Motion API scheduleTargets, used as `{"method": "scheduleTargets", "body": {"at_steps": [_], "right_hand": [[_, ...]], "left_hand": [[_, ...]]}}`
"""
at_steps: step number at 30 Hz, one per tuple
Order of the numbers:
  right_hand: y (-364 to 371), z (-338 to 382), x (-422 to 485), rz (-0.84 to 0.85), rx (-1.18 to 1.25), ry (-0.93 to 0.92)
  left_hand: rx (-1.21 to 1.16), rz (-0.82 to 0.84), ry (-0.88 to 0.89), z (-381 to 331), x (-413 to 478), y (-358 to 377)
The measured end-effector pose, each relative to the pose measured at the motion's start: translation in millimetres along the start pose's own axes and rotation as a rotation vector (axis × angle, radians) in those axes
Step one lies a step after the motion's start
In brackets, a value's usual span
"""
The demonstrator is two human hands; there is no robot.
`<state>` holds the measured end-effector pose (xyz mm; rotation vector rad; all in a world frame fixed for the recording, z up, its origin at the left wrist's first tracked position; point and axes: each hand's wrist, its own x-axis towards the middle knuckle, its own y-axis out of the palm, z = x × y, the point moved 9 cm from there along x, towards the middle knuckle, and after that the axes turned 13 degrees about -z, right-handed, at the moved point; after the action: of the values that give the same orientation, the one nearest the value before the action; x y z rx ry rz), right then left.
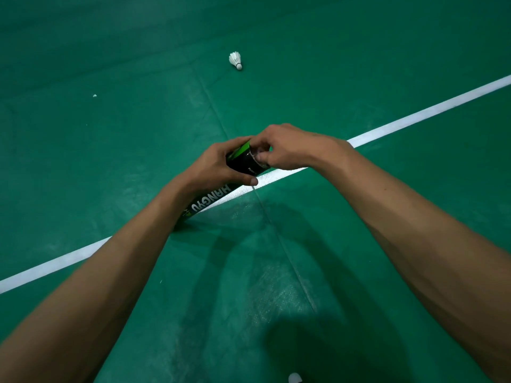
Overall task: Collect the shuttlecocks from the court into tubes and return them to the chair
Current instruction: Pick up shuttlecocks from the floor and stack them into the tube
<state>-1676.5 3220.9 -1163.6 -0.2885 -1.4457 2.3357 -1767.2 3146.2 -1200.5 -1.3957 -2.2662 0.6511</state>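
Seen from above, two bare forearms reach forward over a green court floor (110, 161). The left hand (218, 167) wraps around a black and green shuttlecock tube (243, 161), held at a slant above a white court line (414, 114) that runs diagonally from near left to far right. The right hand (287, 150) is curled over the tube's upper end, fingertips pinching at its rim; what they hold there is hidden. A white shuttlecock (236, 60) lies on the floor farther away, well apart from the hands. Another white object (294, 378), only partly visible, sits at the near edge.
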Motion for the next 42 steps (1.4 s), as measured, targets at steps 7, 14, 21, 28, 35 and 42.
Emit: {"method": "scheduleTargets", "body": {"at_steps": [7, 14, 21, 28, 35, 42], "right_hand": [[54, -12, -16, 0.173, 0.173, 0.152], [13, -28, -9, -0.104, 0.495, 0.217], [17, -27, -8, -0.202, 0.263, 0.267], [18, -36, -20, -0.563, 0.304, 0.457], [11, -18, -4, -0.319, 0.457, 0.270], [-9, 0, -7, -0.307, 0.233, 0.054]], "left_hand": [[0.076, 0.114, 0.056, 0, -4, 18], [0.011, 0.014, 0.082, -14, 4, 5], [0.063, -0.055, 0.093, -6, 0, 10], [0.009, -0.124, 0.102, -1, -5, 14], [0.046, -0.184, 0.105, 1, 2, -8], [-0.009, -0.193, 0.097, -4, 8, -15]]}}
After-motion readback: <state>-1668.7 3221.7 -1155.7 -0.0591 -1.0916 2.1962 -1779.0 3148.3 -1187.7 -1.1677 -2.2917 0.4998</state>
